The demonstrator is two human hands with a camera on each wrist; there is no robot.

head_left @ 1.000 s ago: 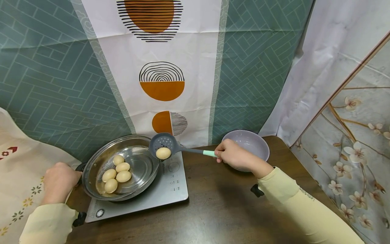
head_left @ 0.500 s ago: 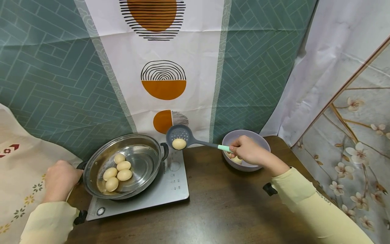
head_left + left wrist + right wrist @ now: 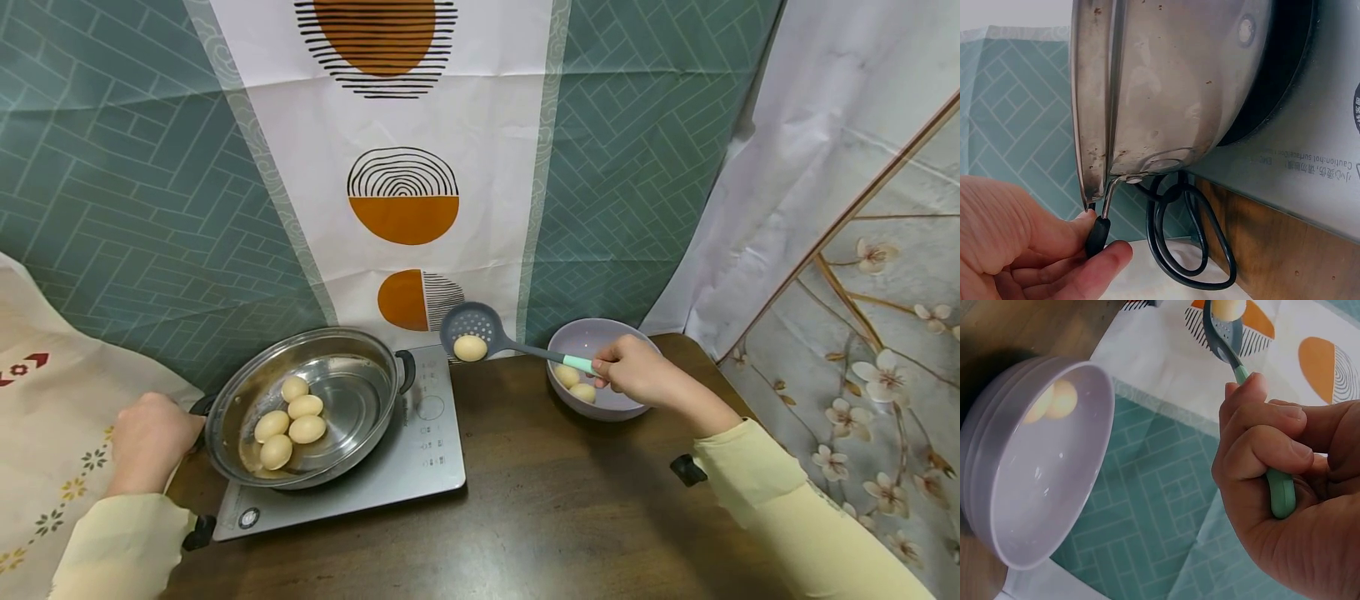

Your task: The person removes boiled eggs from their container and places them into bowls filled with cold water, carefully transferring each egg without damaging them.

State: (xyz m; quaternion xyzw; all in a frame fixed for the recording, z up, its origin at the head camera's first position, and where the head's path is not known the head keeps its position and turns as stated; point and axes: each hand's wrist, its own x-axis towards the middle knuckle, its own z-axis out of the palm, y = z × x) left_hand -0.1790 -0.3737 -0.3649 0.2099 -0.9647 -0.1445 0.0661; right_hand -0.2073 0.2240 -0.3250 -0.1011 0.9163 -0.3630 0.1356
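My right hand (image 3: 636,369) grips the mint-green handle of a grey slotted ladle (image 3: 474,320). One pale egg (image 3: 470,348) rides in the ladle's bowl, held up between the pan and the bowl. Below and beside this hand stands a lilac bowl (image 3: 1054,469) with two eggs (image 3: 1062,400) inside. On the left, my left hand (image 3: 152,437) pinches the black side handle (image 3: 1098,237) of a wide steel pan (image 3: 360,454) between thumb and fingers. Several eggs (image 3: 307,429) lie clustered in the left part of the pan.
The pan stands on a silver induction cooker (image 3: 427,467) on a dark wooden table (image 3: 525,517). A coiled black cord (image 3: 1225,250) hangs behind the pan handle. Patterned cloth (image 3: 405,167) hangs along the back, and a floral sheet (image 3: 877,375) borders the right side.
The right hand has carried the ladle and its egg rightward, away from over the pan's right rim. The bowl's eggs have come into sight. My left hand keeps its hold on the pan handle.
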